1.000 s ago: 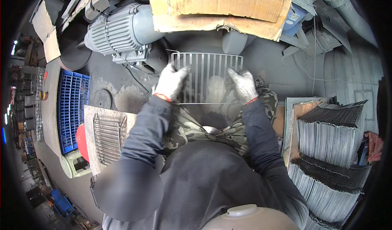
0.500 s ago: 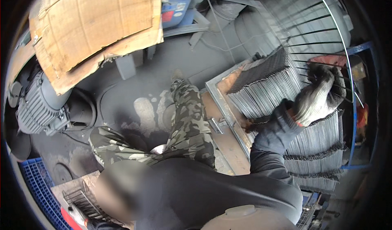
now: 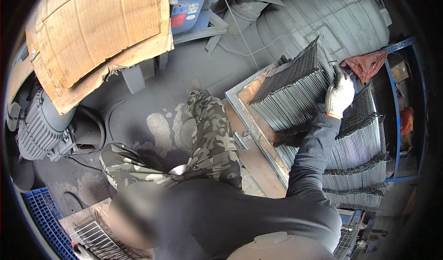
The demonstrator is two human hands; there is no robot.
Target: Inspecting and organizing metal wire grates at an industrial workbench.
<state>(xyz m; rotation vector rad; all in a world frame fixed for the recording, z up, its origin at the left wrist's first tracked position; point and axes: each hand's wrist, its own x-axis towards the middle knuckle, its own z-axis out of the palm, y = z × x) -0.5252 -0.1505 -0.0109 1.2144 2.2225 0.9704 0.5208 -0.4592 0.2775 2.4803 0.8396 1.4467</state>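
Observation:
My right hand (image 3: 340, 94), in a white knit glove with dark fingertips, is at the right end of a tall stack of wire racks (image 3: 295, 87). Its fingers are closed on the edge of a wire rack there. The stacked racks stand close together, their rod ends forming a dark, bristly top. At the lower left, a wire rack (image 3: 94, 237) lies over a board. My left hand (image 3: 82, 251) shows only as a small gloved part beside that rack; its fingers are hidden.
More stacked racks (image 3: 355, 154) stand right of my arm. A metal-edged frame (image 3: 256, 126) borders the stacks. A blue frame (image 3: 398, 121) with a red bag (image 3: 367, 66) stands at the right, a grey drum (image 3: 327, 20) behind. Cardboard (image 3: 97, 34) and a motor (image 3: 44, 126) are at the left.
The large wire rack held up in my right hand has come down against the stack. My right hand has moved left and slightly up. At lower left, my left hand has slipped mostly out of view.

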